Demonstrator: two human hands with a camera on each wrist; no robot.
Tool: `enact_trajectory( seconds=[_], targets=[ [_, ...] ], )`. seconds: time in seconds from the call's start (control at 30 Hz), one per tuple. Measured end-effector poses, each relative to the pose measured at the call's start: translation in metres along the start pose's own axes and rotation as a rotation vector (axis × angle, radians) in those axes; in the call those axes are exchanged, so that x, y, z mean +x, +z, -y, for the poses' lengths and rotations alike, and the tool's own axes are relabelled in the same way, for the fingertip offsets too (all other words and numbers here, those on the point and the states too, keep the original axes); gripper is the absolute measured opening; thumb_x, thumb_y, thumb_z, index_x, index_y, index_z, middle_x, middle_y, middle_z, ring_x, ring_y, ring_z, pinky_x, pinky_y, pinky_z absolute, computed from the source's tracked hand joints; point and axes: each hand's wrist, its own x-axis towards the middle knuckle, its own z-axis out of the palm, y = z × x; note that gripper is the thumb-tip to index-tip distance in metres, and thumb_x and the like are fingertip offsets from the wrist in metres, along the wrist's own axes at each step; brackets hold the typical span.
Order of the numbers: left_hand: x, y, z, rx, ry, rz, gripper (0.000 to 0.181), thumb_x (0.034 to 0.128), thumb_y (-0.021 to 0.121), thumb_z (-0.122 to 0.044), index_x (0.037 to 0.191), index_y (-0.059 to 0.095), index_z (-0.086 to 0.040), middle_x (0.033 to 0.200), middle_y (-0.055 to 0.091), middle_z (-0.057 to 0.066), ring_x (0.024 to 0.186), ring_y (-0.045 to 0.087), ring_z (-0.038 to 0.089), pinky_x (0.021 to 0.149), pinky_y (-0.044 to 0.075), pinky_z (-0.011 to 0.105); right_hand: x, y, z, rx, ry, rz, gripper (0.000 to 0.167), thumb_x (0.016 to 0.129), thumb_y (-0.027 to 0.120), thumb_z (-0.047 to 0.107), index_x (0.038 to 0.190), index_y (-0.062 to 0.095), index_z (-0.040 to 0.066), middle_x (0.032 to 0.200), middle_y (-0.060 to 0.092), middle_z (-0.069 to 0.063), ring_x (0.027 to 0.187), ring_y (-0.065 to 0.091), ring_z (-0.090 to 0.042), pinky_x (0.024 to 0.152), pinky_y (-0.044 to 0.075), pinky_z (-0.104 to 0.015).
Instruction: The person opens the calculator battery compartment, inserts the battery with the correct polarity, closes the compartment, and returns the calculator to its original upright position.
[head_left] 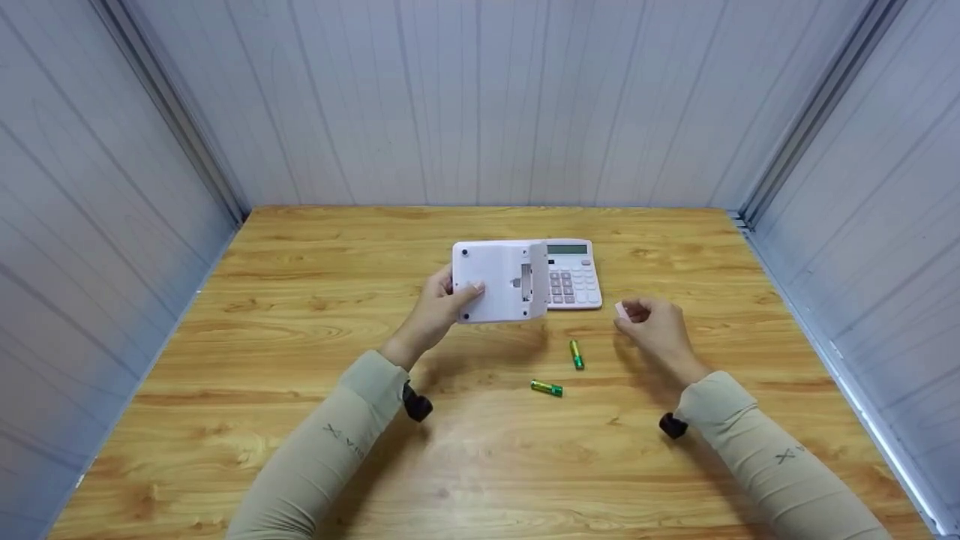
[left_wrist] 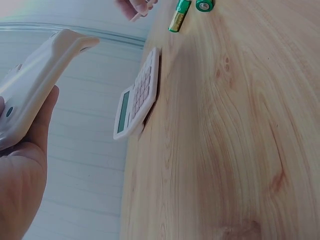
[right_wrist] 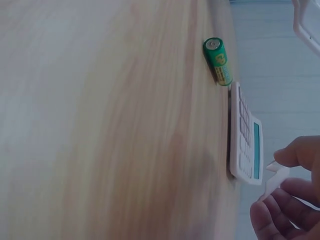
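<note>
My left hand (head_left: pixel 435 307) grips a pale pink calculator (head_left: pixel 495 289) by its left edge, thumb across its back. The back faces up in the head view, and its battery compartment (head_left: pixel 526 283) is uncovered, with no battery visible inside. Between thumb and fingers, my right hand (head_left: pixel 660 330) pinches a small white battery cover (right_wrist: pixel 276 181), held above the table at the right. Two green and yellow batteries lie apart on the wood: one battery (head_left: pixel 576 355) below the second calculator, the other battery (head_left: pixel 547 388) nearer me.
A second pink calculator (head_left: pixel 576 289) lies face up on the wooden table (head_left: pixel 300 315), partly hidden behind the held one in the head view. Pale panel walls (head_left: pixel 480 105) enclose the table at the back and both sides.
</note>
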Motion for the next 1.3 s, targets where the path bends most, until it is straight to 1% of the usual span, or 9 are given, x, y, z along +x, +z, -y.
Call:
enact_trajectory(
  seconds=[0.13, 0.27, 0.37, 0.53, 0.63, 0.83, 0.93, 1.07, 1.3],
  targets=[
    [-0.001, 0.0, -0.001, -0.007, -0.008, -0.003, 0.048, 0.1087, 0.058, -0.002, 0.156, 0.048, 0.002, 0.146, 0.064, 0.03, 0.131, 0.069, 0.041, 0.103, 0.063, 0.056, -0.001, -0.004, -0.003, -0.033, 0.023, 0.043, 0.033, 0.098, 0.073, 0.007, 0.126, 0.073, -0.011, 0.113, 0.076, -0.027, 0.103, 0.072, -0.034, 0.075, 0.053, -0.013],
    [-0.002, 0.0, -0.001, -0.008, -0.014, -0.008, 0.049, 0.1088, 0.058, -0.002, 0.156, 0.048, 0.002, 0.146, 0.065, 0.03, 0.131, 0.069, 0.042, 0.103, 0.063, 0.055, -0.002, -0.007, -0.007, -0.075, 0.035, 0.084, 0.033, 0.099, 0.072, 0.008, 0.127, 0.073, -0.01, 0.115, 0.076, -0.025, 0.105, 0.072, -0.033, 0.081, 0.057, -0.023],
    [-0.001, 0.0, -0.001, -0.007, -0.02, -0.017, 0.048, 0.1083, 0.059, -0.001, 0.155, 0.049, 0.003, 0.144, 0.066, 0.029, 0.129, 0.07, 0.04, 0.103, 0.063, 0.055, -0.002, -0.009, -0.01, -0.092, 0.025, 0.11, 0.033, 0.099, 0.072, 0.009, 0.127, 0.073, -0.01, 0.116, 0.076, -0.026, 0.106, 0.072, -0.034, 0.085, 0.06, -0.03],
    [-0.001, 0.001, 0.0, 0.004, -0.025, -0.026, 0.046, 0.1077, 0.059, -0.001, 0.152, 0.05, 0.005, 0.142, 0.067, 0.029, 0.126, 0.072, 0.037, 0.102, 0.064, 0.054, -0.002, -0.012, -0.016, -0.12, -0.007, 0.141, 0.028, 0.097, 0.073, 0.007, 0.119, 0.076, -0.01, 0.109, 0.078, -0.026, 0.099, 0.074, -0.034, 0.083, 0.062, -0.036],
    [-0.001, 0.0, 0.0, 0.011, -0.021, -0.021, 0.046, 0.1081, 0.059, -0.001, 0.153, 0.05, 0.004, 0.142, 0.067, 0.03, 0.127, 0.071, 0.038, 0.103, 0.064, 0.054, -0.002, -0.013, -0.018, -0.129, 0.011, 0.163, 0.026, 0.097, 0.074, 0.005, 0.118, 0.076, -0.01, 0.109, 0.078, -0.026, 0.1, 0.074, -0.035, 0.084, 0.062, -0.037],
    [-0.003, 0.0, -0.001, 0.013, -0.012, -0.018, 0.046, 0.1087, 0.059, -0.002, 0.153, 0.05, 0.003, 0.143, 0.067, 0.029, 0.128, 0.071, 0.04, 0.102, 0.064, 0.054, -0.002, -0.017, -0.019, -0.149, 0.054, 0.215, 0.029, 0.098, 0.073, 0.003, 0.123, 0.074, -0.012, 0.116, 0.077, -0.029, 0.108, 0.073, -0.038, 0.092, 0.063, -0.044],
    [-0.003, 0.001, -0.001, 0.014, -0.011, -0.018, 0.046, 0.1087, 0.059, -0.002, 0.153, 0.05, 0.003, 0.143, 0.067, 0.029, 0.127, 0.071, 0.04, 0.101, 0.064, 0.054, -0.003, -0.018, -0.02, -0.162, 0.062, 0.234, 0.028, 0.098, 0.073, 0.003, 0.122, 0.074, -0.012, 0.116, 0.077, -0.028, 0.108, 0.073, -0.037, 0.092, 0.063, -0.045],
    [-0.003, 0.001, 0.0, 0.011, -0.009, -0.018, 0.045, 0.1084, 0.06, -0.003, 0.152, 0.051, 0.003, 0.141, 0.067, 0.029, 0.125, 0.072, 0.038, 0.101, 0.064, 0.054, -0.003, -0.019, -0.019, -0.178, 0.063, 0.241, 0.025, 0.098, 0.074, 0.004, 0.119, 0.075, -0.01, 0.113, 0.077, -0.026, 0.104, 0.073, -0.034, 0.089, 0.062, -0.042],
    [-0.002, 0.002, 0.0, 0.009, -0.009, -0.02, 0.046, 0.1078, 0.06, -0.003, 0.152, 0.051, 0.004, 0.14, 0.068, 0.03, 0.124, 0.073, 0.039, 0.1, 0.065, 0.053, -0.003, -0.019, -0.018, -0.206, 0.046, 0.252, 0.022, 0.096, 0.073, 0.004, 0.113, 0.077, -0.008, 0.105, 0.077, -0.023, 0.091, 0.07, -0.028, 0.075, 0.058, -0.035]
  ],
)
